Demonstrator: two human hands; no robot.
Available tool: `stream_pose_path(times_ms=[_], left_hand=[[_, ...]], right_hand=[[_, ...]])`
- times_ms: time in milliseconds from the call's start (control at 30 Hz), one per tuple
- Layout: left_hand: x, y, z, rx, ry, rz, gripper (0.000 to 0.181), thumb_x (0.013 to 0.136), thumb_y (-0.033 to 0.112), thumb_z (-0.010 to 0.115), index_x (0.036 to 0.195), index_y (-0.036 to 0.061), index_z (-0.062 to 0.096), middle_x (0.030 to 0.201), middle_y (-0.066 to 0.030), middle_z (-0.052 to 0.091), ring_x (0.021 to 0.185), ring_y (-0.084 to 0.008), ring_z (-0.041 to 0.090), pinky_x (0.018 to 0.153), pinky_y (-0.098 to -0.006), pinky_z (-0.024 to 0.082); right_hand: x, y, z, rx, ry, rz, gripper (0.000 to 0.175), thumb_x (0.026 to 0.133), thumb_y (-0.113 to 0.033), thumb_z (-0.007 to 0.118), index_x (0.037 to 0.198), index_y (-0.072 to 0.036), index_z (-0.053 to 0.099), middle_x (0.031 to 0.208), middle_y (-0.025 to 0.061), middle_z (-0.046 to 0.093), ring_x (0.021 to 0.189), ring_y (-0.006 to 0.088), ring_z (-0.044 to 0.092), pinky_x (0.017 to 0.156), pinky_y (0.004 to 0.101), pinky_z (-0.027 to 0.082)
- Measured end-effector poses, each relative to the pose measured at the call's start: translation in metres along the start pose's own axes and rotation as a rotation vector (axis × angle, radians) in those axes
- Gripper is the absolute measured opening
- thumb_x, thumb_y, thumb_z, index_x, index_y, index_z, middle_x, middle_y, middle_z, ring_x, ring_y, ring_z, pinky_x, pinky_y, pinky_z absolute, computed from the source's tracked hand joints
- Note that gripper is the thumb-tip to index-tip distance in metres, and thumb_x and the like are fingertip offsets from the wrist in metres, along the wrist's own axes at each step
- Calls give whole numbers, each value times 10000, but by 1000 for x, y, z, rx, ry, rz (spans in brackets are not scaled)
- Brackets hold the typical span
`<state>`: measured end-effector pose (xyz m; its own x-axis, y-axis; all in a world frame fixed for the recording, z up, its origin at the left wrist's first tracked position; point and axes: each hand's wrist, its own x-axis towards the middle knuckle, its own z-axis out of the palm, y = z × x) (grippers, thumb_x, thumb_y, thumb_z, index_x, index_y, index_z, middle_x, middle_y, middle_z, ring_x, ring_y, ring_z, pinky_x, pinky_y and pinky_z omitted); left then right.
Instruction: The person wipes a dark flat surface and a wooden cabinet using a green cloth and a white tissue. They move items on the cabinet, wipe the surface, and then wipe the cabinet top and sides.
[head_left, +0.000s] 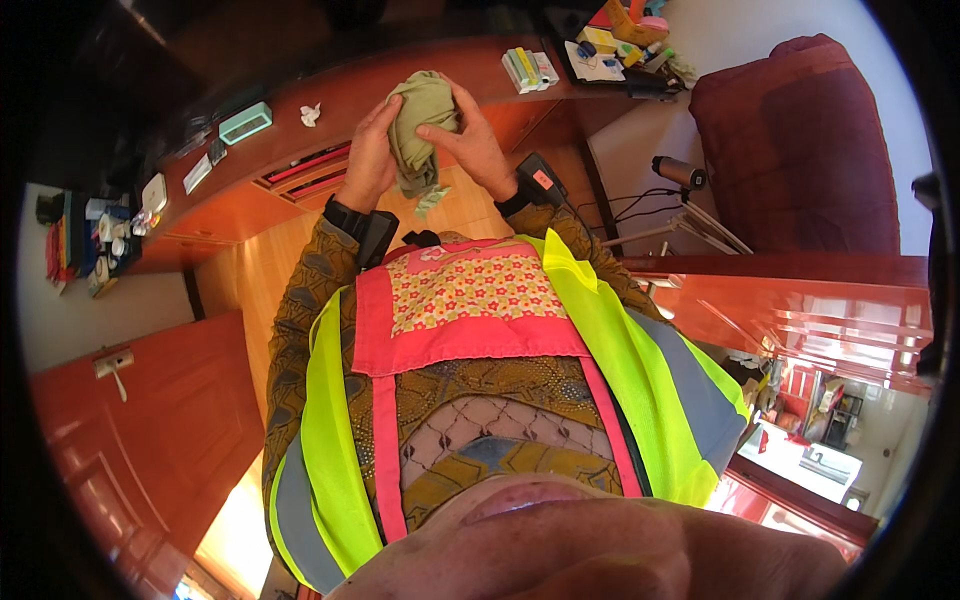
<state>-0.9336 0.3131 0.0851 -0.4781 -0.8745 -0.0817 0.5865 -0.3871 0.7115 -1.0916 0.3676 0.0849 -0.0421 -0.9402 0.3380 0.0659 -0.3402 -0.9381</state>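
A crumpled olive-green cloth (421, 120) is bunched between my two hands, raised before the wooden cabinet top (450, 64). My left hand (373, 154) grips its left side, with the thumb along the fabric. From the right, my right hand (474, 146) holds it, thumb pressed on the front and fingers behind. A twisted tail of the cloth hangs below, ending in a paler green piece (433, 200). Parts of my fingers are hidden behind the bundle.
On the cabinet top lie a crumpled white tissue (310, 115), a mint-green box (245, 124) and small boxes (529, 70). An open drawer (307, 171) shows below. To the right stand a maroon covered piece of furniture (795, 150) and a dark cylindrical device (678, 172). A red door (150, 427) is at left.
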Motion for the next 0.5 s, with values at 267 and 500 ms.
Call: stream_pose_path(times_ms=[267,500], left_hand=[[72,23,-8,134,132,154,295,1012,244,639,1161,-8,680,1069,-50,703,957,-151,663,859,-294,531],[97,-29,-5,-17,-88,-230,348,1008,295,633,1233,31,617,1088,-72,682,934,-183,679,781,-339,581]], right_hand=[[39,-25,-26,-31,44,296,437,865,-113,779,1240,45,617,1160,90,693,1131,165,618,1012,307,476],[64,-25,-47,-348,-23,-87,278,877,-119,756,1104,9,658,1164,75,679,1110,181,629,1002,300,466]])
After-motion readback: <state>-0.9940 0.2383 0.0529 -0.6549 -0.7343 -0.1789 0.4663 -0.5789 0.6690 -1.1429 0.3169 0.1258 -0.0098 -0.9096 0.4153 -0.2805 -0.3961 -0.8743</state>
